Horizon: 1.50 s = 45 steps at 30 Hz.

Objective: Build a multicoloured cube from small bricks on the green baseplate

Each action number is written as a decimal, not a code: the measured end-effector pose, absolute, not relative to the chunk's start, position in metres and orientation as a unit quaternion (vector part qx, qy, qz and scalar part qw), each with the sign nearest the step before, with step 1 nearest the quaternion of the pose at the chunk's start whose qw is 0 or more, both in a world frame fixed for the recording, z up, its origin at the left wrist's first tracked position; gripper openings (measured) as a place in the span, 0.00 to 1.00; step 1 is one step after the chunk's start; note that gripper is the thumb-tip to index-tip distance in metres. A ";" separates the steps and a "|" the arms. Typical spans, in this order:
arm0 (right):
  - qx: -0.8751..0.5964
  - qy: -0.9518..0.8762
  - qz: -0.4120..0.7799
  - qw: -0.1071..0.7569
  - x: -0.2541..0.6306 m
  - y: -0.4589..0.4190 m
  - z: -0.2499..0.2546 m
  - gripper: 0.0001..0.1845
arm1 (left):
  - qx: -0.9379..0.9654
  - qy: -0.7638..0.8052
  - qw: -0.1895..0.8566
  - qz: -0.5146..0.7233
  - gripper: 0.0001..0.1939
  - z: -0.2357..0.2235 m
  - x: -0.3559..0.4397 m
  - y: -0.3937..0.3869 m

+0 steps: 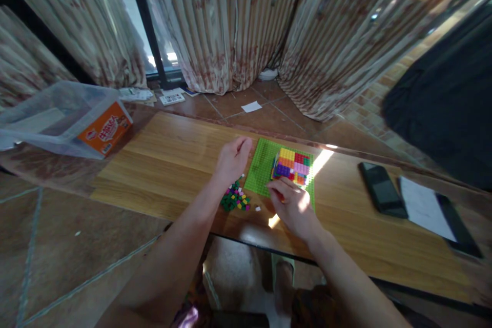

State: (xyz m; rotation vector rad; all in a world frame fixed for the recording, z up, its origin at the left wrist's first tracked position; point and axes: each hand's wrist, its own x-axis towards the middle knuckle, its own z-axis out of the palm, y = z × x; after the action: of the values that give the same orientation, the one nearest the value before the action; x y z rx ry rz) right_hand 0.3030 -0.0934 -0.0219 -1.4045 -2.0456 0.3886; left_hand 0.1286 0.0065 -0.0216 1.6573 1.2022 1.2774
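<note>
A green studded baseplate (262, 168) lies on the wooden table (172, 159). On it stands a block of small bricks (292, 165) in yellow, red, purple, pink and orange. My left hand (232, 160) rests with curled fingers at the baseplate's left edge, above a pile of loose small bricks (235, 199). My right hand (292, 205) sits at the near edge of the baseplate, fingers pinched close to the block's near side; whether a brick is in the pinch I cannot make out.
A clear plastic box (57, 118) with an orange label lies at the table's far left. A dark phone (381, 187) and a white sheet on a dark tablet (430, 208) lie to the right. Curtains hang behind; papers litter the tiled floor.
</note>
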 end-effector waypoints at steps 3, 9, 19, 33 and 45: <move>-0.523 -0.775 0.200 0.294 0.301 -0.100 -0.013 0.10 | 0.643 0.469 0.353 0.492 0.18 -0.021 0.127 0.007; -0.519 -0.791 0.258 0.197 0.293 -0.107 -0.012 0.06 | 0.648 0.472 0.348 0.486 0.16 -0.020 0.125 0.008; -0.502 -0.810 0.216 0.213 0.288 -0.107 -0.014 0.08 | 0.656 0.475 0.341 0.478 0.16 -0.024 0.124 0.008; -0.654 -0.662 0.106 0.350 0.343 -0.088 0.006 0.12 | 0.682 0.473 0.325 0.453 0.13 -0.018 0.128 0.005; -0.670 -0.640 0.048 0.373 0.334 -0.073 -0.003 0.08 | 0.723 0.461 0.335 0.390 0.13 -0.018 0.150 -0.010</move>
State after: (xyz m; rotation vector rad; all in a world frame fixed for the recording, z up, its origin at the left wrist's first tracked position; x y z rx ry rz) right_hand 0.3337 -0.0733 -0.0031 -1.7163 -1.6411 0.1222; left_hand 0.1500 -0.0097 -0.0182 1.8852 1.2039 1.0183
